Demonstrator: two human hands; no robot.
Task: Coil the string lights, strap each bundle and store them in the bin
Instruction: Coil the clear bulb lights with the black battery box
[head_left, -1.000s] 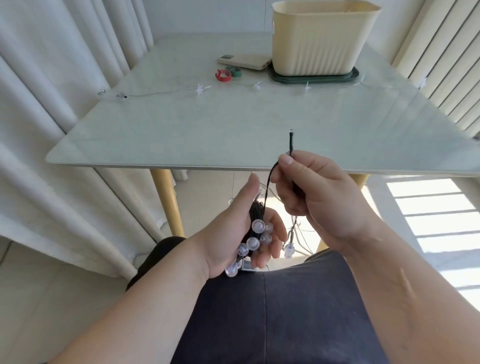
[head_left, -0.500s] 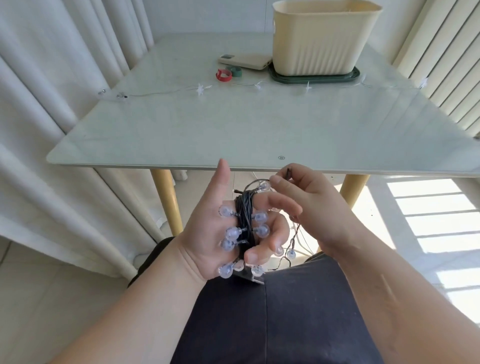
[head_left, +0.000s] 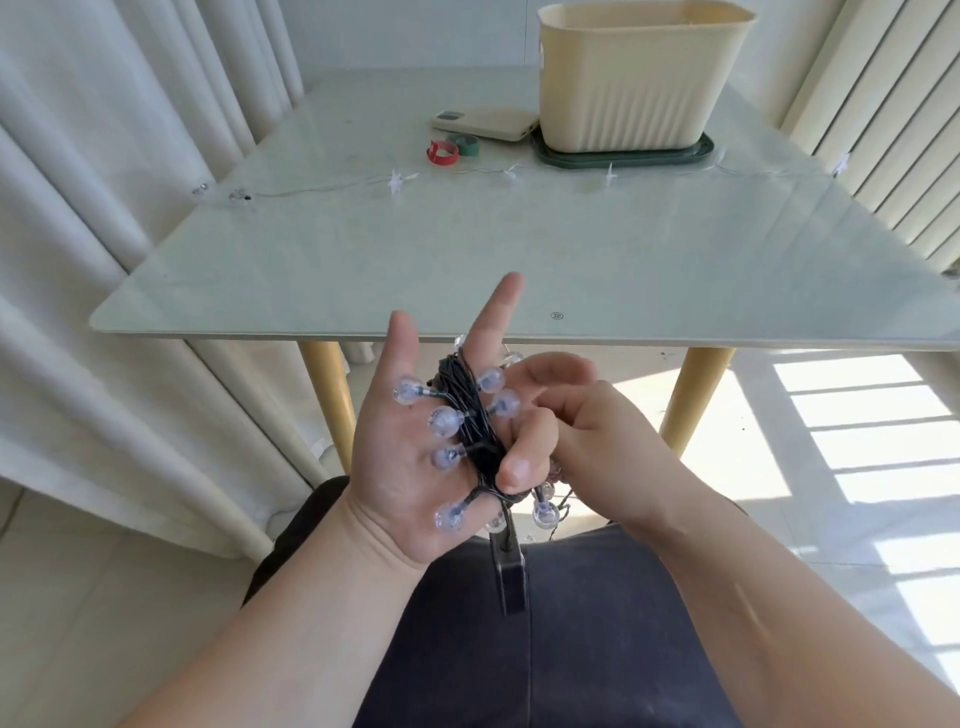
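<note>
Nearest are dark trousers (head_left: 571, 649) across the lap, with both forearms reaching forward over them. A small black box (head_left: 511, 577) hangs down over the lap on a dark wire from the bundle above it.

The left hand (head_left: 400, 467) is palm up, just short of the table edge. Its thumb and forefinger are straight, and a lower finger is curled over the string lights (head_left: 467, 415). These are a tight coil of dark wire with clear round bulbs, wound round the fingers and lying across the palm.

The right hand (head_left: 597, 447) is close against the far side of those fingers. Its fingers are curled, but I cannot tell whether they pinch the wire, as the left hand hides that spot.

On the pale glass table (head_left: 467, 260), near the front edge, is a small round mark (head_left: 557, 315), too small to read. Further back a second string (head_left: 399, 181) of thin wire with white star-shaped lights runs across the top from left to right.

Behind it lie a red strap (head_left: 442, 153) and a green strap (head_left: 464, 145), touching each other. Just beyond them is a flat cream device (head_left: 488, 123) with a small dark panel that is not legible. To its right the cream ribbed bin (head_left: 634, 88) stands upright on a dark green lid (head_left: 623, 157).

A white curtain (head_left: 104, 156) hangs on the left, and vertical blinds (head_left: 883, 104) on the right.
</note>
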